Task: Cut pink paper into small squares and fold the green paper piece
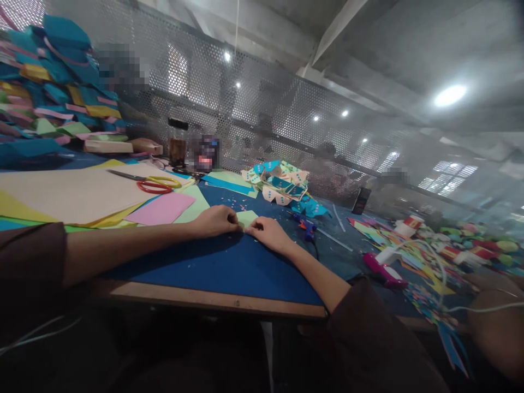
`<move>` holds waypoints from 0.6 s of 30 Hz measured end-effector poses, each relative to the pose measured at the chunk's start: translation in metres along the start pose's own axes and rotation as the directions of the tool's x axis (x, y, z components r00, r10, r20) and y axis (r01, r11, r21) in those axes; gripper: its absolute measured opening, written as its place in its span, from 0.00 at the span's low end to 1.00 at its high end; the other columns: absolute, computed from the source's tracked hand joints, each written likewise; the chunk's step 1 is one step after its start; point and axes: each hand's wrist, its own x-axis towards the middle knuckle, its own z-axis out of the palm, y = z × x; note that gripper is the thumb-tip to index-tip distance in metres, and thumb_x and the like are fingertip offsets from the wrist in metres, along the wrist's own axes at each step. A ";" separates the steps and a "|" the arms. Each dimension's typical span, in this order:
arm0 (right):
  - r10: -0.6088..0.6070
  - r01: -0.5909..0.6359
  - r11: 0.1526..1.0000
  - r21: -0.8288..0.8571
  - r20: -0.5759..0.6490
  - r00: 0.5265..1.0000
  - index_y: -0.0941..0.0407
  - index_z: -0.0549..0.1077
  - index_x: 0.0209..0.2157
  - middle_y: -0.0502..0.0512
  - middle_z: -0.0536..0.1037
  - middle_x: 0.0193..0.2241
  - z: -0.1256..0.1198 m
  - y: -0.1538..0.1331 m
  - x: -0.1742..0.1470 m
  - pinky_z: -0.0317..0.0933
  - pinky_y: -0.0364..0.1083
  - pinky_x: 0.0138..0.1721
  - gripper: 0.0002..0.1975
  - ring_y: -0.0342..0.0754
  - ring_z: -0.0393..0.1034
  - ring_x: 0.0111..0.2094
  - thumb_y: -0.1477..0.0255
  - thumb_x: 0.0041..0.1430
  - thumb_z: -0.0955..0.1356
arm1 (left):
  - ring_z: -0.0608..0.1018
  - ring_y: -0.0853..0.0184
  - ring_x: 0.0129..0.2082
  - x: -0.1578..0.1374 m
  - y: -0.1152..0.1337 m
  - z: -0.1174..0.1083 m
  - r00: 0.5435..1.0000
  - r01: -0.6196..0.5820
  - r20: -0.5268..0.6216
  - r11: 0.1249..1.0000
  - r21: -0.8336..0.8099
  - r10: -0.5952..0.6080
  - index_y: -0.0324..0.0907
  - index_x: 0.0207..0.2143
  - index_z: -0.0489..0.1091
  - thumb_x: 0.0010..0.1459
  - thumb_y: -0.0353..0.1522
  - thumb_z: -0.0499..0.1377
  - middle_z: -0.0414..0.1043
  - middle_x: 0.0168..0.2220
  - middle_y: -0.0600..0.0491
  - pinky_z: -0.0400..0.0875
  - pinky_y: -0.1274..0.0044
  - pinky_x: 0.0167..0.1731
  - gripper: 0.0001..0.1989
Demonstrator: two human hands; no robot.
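Note:
My left hand [219, 221] and my right hand [268, 233] meet over the blue tabletop [229, 267], fingers pinched on the near edge of a small light green paper piece [248, 217]. The paper lies between them and is partly hidden by my fingers. Left of my left hand are a pink paper sheet [164, 208] and a larger light green sheet [197, 203]. Scissors [153, 184] with red and yellow handles rest on a stack of cream and yellow paper [77, 191]. Right of my right hand lies a blue glue gun [306, 225].
Decorated paper shapes [282, 183] are heaped at the back. A jar [177, 143] stands behind the paper stack. Colourful folded paper [61, 82] piles high at the left. A pink power strip [385, 269] with a white cable sits at right, near a person's arm [497, 316].

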 end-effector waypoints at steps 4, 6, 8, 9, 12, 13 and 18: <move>0.008 -0.008 1.000 -0.021 0.005 1.000 0.58 0.78 0.32 0.53 0.78 0.29 -0.002 -0.001 -0.001 0.55 0.41 0.31 0.12 0.45 0.69 0.31 0.64 0.60 0.69 | 0.76 0.64 0.28 0.001 -0.002 0.000 1.000 -0.009 0.012 1.000 0.015 0.009 0.42 0.27 0.76 0.51 0.43 0.58 0.78 0.26 0.53 0.59 0.76 0.26 0.15; 0.013 -0.013 0.999 -0.031 0.007 1.000 0.58 0.78 0.32 0.53 0.78 0.30 -0.002 0.000 -0.001 0.55 0.42 0.31 0.12 0.45 0.69 0.31 0.63 0.60 0.69 | 0.76 0.63 0.28 0.001 -0.003 0.001 1.000 -0.008 0.015 1.000 0.018 0.008 0.42 0.27 0.76 0.50 0.43 0.58 0.78 0.26 0.52 0.58 0.76 0.26 0.15; 0.017 -0.016 0.999 -0.039 0.011 1.000 0.58 0.78 0.31 0.53 0.78 0.29 -0.003 0.000 -0.001 0.54 0.42 0.31 0.12 0.44 0.69 0.30 0.63 0.60 0.69 | 0.76 0.63 0.28 0.002 -0.004 0.001 1.000 -0.006 0.016 1.000 0.011 0.005 0.42 0.28 0.76 0.50 0.43 0.58 0.78 0.26 0.52 0.58 0.76 0.26 0.14; 0.018 -0.018 0.999 -0.042 0.013 1.000 0.58 0.78 0.31 0.53 0.78 0.29 -0.003 0.000 -0.001 0.54 0.42 0.30 0.12 0.44 0.69 0.30 0.63 0.60 0.69 | 0.76 0.63 0.29 0.003 -0.005 0.001 1.000 -0.003 0.016 1.000 0.005 0.003 0.42 0.28 0.76 0.50 0.42 0.59 0.78 0.26 0.52 0.58 0.76 0.27 0.14; 0.025 -0.024 0.999 -0.048 0.020 0.999 0.58 0.78 0.31 0.52 0.78 0.28 -0.003 0.002 -0.001 0.53 0.42 0.30 0.12 0.44 0.68 0.29 0.63 0.60 0.69 | 0.75 0.64 0.29 0.003 -0.006 0.000 1.000 0.005 0.020 1.000 -0.017 -0.004 0.42 0.28 0.76 0.49 0.42 0.59 0.78 0.26 0.52 0.58 0.76 0.27 0.13; 0.027 -0.026 0.998 -0.049 0.021 0.999 0.58 0.78 0.31 0.52 0.78 0.28 -0.003 0.002 -0.001 0.53 0.42 0.30 0.12 0.44 0.68 0.29 0.63 0.60 0.69 | 0.75 0.64 0.28 0.003 -0.005 0.000 1.000 0.006 0.024 1.000 -0.020 -0.005 0.42 0.28 0.76 0.49 0.42 0.59 0.78 0.26 0.52 0.58 0.76 0.27 0.13; 0.036 -0.035 0.998 -0.052 0.021 0.999 0.58 0.78 0.31 0.53 0.78 0.29 -0.004 0.003 -0.001 0.54 0.41 0.31 0.11 0.44 0.69 0.30 0.64 0.59 0.69 | 0.73 0.66 0.27 0.002 -0.002 -0.006 0.998 0.011 0.068 1.000 -0.028 -0.009 0.41 0.25 0.75 0.50 0.39 0.59 0.77 0.25 0.53 0.57 0.76 0.27 0.11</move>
